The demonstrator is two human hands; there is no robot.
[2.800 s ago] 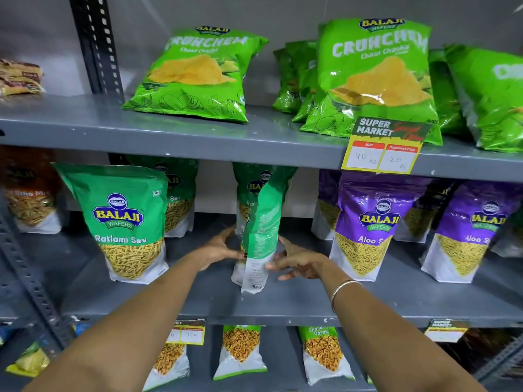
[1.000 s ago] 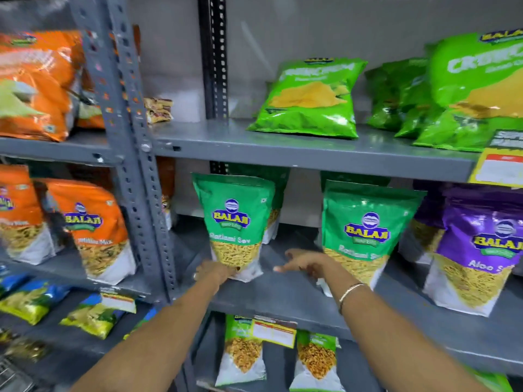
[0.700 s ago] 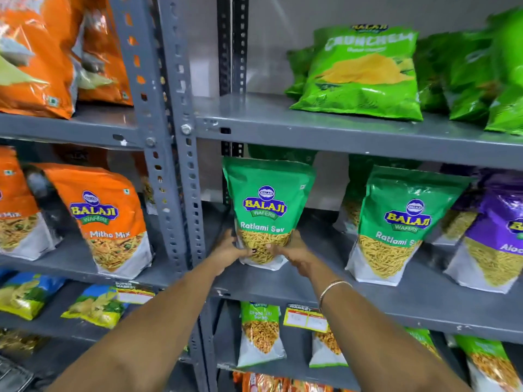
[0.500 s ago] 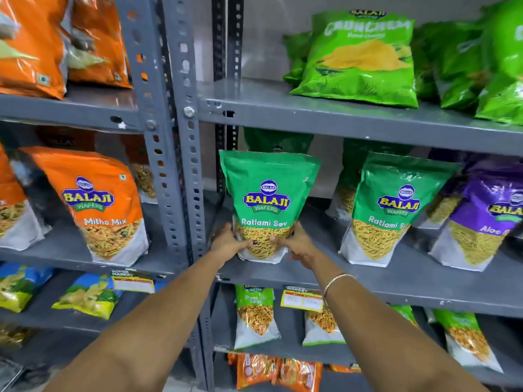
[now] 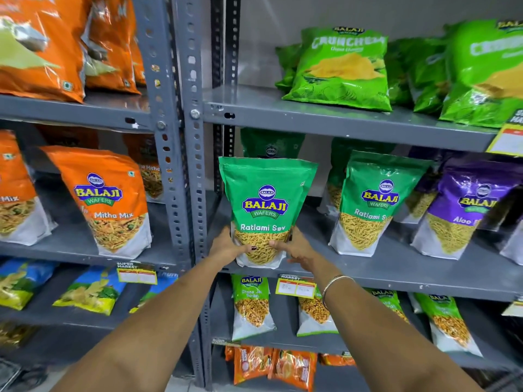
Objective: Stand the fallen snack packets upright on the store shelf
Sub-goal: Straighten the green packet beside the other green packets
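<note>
A green Ratlami Sev packet stands upright at the left front of the grey middle shelf. My left hand grips its lower left side and my right hand its lower right side, thumbs on the front. A second green Ratlami Sev packet stands upright to its right. Behind the held one, another green packet shows only its top.
Purple Aloo Sev packets stand further right. Light green Crunchem bags lean on the shelf above. A perforated grey upright post is just left of my left hand. Orange Mitha Mix packets fill the left bay. Price tag hangs below.
My view swung left from the second green packet. Both hands moved to the left green packet and closed on its lower sides; it now sits slightly higher and nearer the shelf front.
</note>
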